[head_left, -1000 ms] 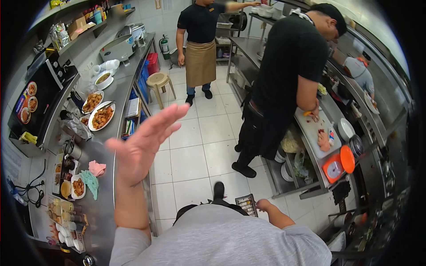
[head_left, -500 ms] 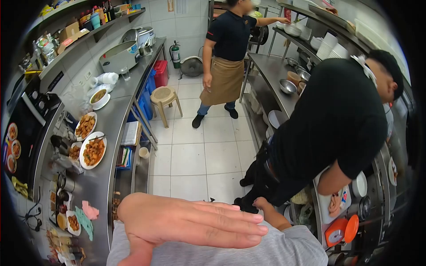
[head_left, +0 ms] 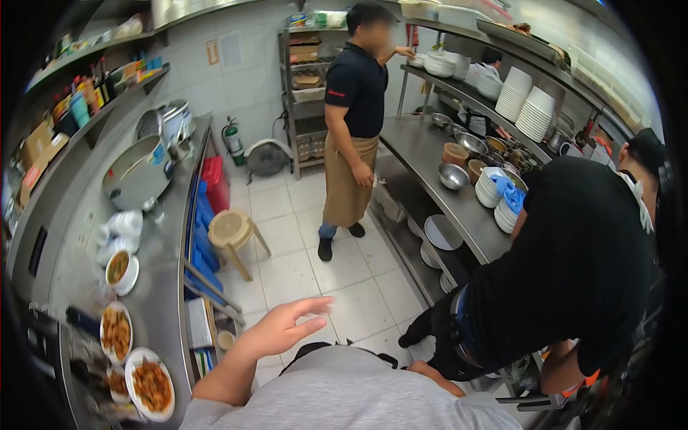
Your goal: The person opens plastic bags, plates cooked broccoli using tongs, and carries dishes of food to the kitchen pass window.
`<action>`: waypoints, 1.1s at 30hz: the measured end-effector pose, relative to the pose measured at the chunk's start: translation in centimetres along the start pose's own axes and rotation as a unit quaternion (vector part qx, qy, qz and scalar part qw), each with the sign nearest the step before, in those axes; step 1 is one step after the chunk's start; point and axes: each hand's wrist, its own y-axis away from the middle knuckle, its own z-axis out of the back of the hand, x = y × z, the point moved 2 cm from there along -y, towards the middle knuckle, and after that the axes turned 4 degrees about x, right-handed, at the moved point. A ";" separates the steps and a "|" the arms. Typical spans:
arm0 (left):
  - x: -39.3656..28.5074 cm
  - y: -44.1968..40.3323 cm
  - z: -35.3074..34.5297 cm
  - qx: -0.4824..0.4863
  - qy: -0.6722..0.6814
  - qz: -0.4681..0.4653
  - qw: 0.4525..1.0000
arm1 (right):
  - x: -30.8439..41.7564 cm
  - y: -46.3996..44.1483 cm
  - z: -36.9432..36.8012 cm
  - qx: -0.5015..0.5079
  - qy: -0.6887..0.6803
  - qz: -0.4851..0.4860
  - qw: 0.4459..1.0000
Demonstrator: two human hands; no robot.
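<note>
My left hand is raised in front of my grey shirt, fingers apart, holding nothing, over the tiled floor. Low at my right side, my right hand shows only in part beside the dark trousers of a person in black; its fingers are hidden. To the left of my left hand, on the steel counter, are a white oval plate of reddish food, another plate of food and a bowl of soup.
A person in a brown apron stands ahead, one hand at stacked bowls. A beige stool stands beside the left counter. Metal bowls and plates line the right-hand steel table.
My view has shifted forward along the aisle. My left hand has dropped from its raised pose and drawn back from across my chest. The person in black appears nearer on the right.
</note>
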 end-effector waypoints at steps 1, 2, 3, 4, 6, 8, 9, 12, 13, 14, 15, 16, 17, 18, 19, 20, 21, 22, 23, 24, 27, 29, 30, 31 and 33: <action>3.4 -0.9 1.4 -0.027 -0.138 0.029 0.990 | 1.0 -1.1 0.2 0.019 -0.129 -0.087 0.988; 7.5 -1.8 3.0 -0.053 -0.270 0.057 0.960 | 2.8 -1.8 1.2 0.016 -0.140 -0.090 0.986; 11.2 -2.8 4.4 -0.001 -0.290 0.099 0.952 | 4.1 -2.0 2.5 -0.009 -0.160 -0.152 0.975; 14.9 -3.7 5.3 0.052 -0.305 0.141 0.940 | 5.0 -1.4 2.9 -0.028 -0.175 -0.216 0.960; 22.5 -5.8 6.3 0.094 -0.274 0.226 0.930 | 6.8 -1.8 3.7 -0.014 -0.206 -0.205 0.957; 31.4 -7.1 6.1 0.112 -0.377 0.242 0.887 | 9.7 -2.1 5.6 -0.004 -0.302 -0.195 0.933; 34.2 -7.3 6.0 0.144 -0.381 0.272 0.872 | 10.4 -2.7 6.1 -0.006 -0.305 -0.195 0.932; 46.8 -7.1 4.3 0.162 -0.322 0.210 0.909 | 10.6 -3.8 7.7 0.002 -0.207 -0.197 0.958; 48.3 -6.1 3.8 0.136 -0.233 0.261 0.927 | 10.6 -3.9 8.1 -0.005 -0.216 -0.194 0.957; 49.9 -4.4 3.2 0.107 -0.142 0.312 0.933 | 10.6 -4.2 8.2 -0.011 -0.226 -0.190 0.955; 58.1 -1.3 0.9 0.124 -0.343 0.067 0.929 | 9.2 -5.7 7.4 -0.008 -0.226 -0.189 0.956; 57.1 1.4 0.2 0.021 -0.563 -0.162 0.810 | 6.5 -8.3 5.9 0.023 -0.155 -0.179 0.971; 57.3 2.0 1.4 0.022 -0.563 -0.164 0.810 | 5.0 -9.8 5.1 0.052 -0.083 -0.169 0.981; 58.4 2.5 2.6 0.027 -0.509 -0.041 0.859 | 6.4 -8.7 6.4 0.051 -0.085 -0.172 0.980; 59.8 3.4 3.3 0.032 -0.444 0.083 0.892 | 7.9 -7.0 8.2 -0.006 -0.208 -0.227 0.951; 60.9 4.7 3.7 0.038 -0.369 0.207 0.905 | 9.5 -5.1 9.9 -0.063 -0.325 -0.278 0.902; 61.8 6.2 4.0 0.044 -0.286 0.328 0.899 | 9.5 -4.9 10.1 -0.061 -0.325 -0.282 0.901; 62.3 7.8 4.3 0.049 -0.198 0.443 0.873 | 9.8 -4.8 10.3 -0.053 -0.320 -0.282 0.903; 62.8 9.0 4.7 0.051 -0.107 0.550 0.827 | 10.2 -4.9 10.5 -0.045 -0.314 -0.280 0.906; 62.8 9.4 5.0 0.052 -0.106 0.551 0.826 | 10.6 -4.9 10.8 -0.043 -0.313 -0.280 0.906; 62.9 9.9 5.5 -0.111 0.111 0.583 0.797 | 9.0 -7.3 9.1 0.050 -0.159 -0.261 0.951; 63.6 8.0 6.2 0.043 0.033 0.576 0.816 | 5.9 -10.5 5.3 0.052 -0.093 -0.163 0.981; 63.1 7.0 6.7 0.046 0.032 0.578 0.814 | 7.2 -9.8 6.1 0.054 -0.097 -0.164 0.980; 61.6 5.8 7.2 0.085 0.014 0.525 0.847 | 8.8 -8.6 7.8 0.042 -0.174 -0.218 0.960; 60.1 4.4 7.3 0.131 -0.006 0.469 0.873 | 10.2 -8.0 8.7 0.034 -0.221 -0.245 0.943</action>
